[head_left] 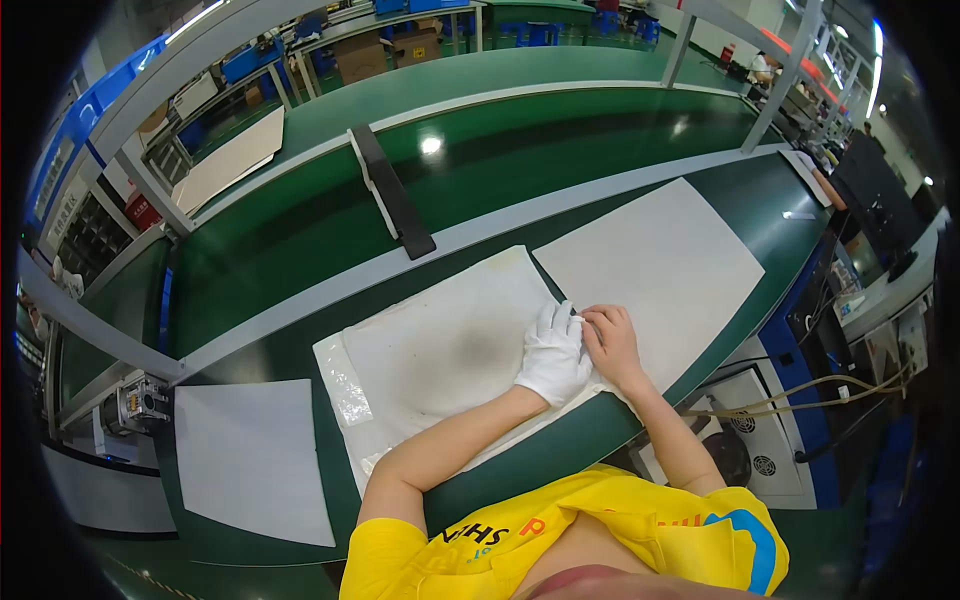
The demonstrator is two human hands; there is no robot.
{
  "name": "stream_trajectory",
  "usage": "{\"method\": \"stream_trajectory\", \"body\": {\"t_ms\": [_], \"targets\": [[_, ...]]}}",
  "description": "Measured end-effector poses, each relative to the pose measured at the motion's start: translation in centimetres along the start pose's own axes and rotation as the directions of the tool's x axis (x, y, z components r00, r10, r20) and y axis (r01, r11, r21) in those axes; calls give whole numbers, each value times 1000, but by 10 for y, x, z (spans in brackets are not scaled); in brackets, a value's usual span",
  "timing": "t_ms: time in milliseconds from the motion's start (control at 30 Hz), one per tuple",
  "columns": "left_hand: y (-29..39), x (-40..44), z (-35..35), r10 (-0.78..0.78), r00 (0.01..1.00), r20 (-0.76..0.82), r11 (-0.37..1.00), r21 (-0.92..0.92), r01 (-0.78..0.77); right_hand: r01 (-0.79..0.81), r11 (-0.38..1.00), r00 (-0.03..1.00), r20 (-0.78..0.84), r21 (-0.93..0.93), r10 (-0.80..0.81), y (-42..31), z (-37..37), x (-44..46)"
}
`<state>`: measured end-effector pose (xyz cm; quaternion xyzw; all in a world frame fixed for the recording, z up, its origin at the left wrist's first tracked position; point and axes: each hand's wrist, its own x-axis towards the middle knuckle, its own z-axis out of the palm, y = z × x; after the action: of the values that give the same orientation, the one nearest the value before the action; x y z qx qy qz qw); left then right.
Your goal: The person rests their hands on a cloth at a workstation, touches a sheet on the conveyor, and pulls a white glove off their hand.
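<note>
Worktop (560,435), white mat (400,350) under gloved left hand (553,360), green belt (300,255), metal frame (783,83)

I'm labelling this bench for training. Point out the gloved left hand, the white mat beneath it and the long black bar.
Gloved left hand (555,357): head view, on the back of the hand.
White mat (440,350): head view, on its upper surface.
Long black bar (393,190): head view, midway along its top.

Past the grip I see a green conveyor belt (560,150) | well beyond, cardboard boxes (358,57), blue stools (537,35) | high right, tube light (877,42)
</note>
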<state>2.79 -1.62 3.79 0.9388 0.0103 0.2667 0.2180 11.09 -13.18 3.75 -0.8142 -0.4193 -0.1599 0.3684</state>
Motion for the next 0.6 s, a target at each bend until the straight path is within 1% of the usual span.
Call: {"method": "stream_trajectory", "body": {"t_ms": [100, 267, 600], "targets": [[1, 0, -1, -21, 999, 28, 1000, -21, 22, 0, 1000, 1000, 2, -12, 0, -1, -1, 0], [0, 1, -1, -21, 1000, 13, 998, -57, 21, 3, 1000, 1000, 17, -21, -2, -1, -2, 0], [0, -1, 1, -14, 1000, 7, 1000, -23, 14, 12, 1000, 1000, 4, -10, -12, 1, -1, -1]]}}
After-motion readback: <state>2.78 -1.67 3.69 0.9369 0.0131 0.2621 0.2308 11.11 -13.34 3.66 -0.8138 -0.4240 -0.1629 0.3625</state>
